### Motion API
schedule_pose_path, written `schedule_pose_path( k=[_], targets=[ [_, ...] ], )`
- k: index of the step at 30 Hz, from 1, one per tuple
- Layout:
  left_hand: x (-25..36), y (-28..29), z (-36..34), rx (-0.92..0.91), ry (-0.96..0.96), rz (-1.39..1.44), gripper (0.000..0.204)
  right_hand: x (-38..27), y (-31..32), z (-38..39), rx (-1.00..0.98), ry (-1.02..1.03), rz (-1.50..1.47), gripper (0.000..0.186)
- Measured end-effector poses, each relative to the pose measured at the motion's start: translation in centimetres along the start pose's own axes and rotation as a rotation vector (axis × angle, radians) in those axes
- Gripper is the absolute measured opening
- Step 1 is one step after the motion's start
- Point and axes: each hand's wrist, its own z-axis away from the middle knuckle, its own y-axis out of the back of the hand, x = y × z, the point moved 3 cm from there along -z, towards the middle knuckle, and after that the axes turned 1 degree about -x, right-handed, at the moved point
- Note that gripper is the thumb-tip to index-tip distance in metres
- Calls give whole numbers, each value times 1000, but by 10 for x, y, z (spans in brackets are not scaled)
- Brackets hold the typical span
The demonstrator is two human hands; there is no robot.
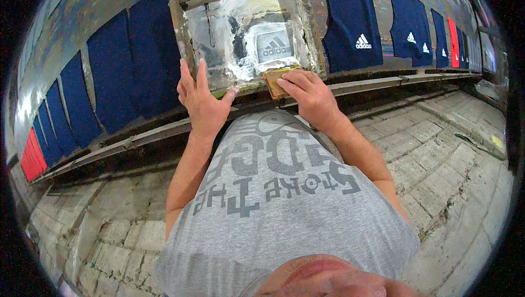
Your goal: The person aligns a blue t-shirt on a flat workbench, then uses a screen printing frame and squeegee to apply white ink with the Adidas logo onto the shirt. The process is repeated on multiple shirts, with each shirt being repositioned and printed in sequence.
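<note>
A screen printing frame [313, 24] lies on the long table in front of me. Its mesh is smeared with white ink, and a small logo window shows right of its middle. In my right hand [314, 96] is a squeegee with a wooden handle [276, 85], pinched between thumb and fingers. The squeegee stands at the frame's near side, just below the logo window, with white ink along its far edge. My left hand [203, 99] is at the frame's near left corner, fingers stretched and spread, thumb by the near rail; its exact contact is partly hidden.
Dark blue fabric panels [112, 67] lie in a row to the left, with a red piece [34, 155] at the end. On the right, more blue panels [350, 24] bear white logos, beside a red strip [453, 43]. A ledge [377, 84] edges the table above a paved floor [426, 133].
</note>
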Motion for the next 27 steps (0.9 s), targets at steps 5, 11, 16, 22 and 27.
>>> schedule_pose_path(
  k=[5, 11, 16, 22, 27],
  targets=[
    [1, 0, -2, -15, 2, -10, 105, 9, -5, -10, 46, 16, 38, 48],
    [1, 1, -2, -15, 7, -1, 104, 45, -7, -57, 72, 47, 59, 49],
    [0, 1, -1, -13, 20, -1, 102, 46, -2, -69, 39, 49, 51, 51],
    [1, -2, 0, -8, 44, -6, 102, 39, 22, -64, -147, 20, -54, 46],
    [0, -3, -2, -4, 25, -27, 103, 61, 23, -95, -51, 28, 35, 42]
  ],
)
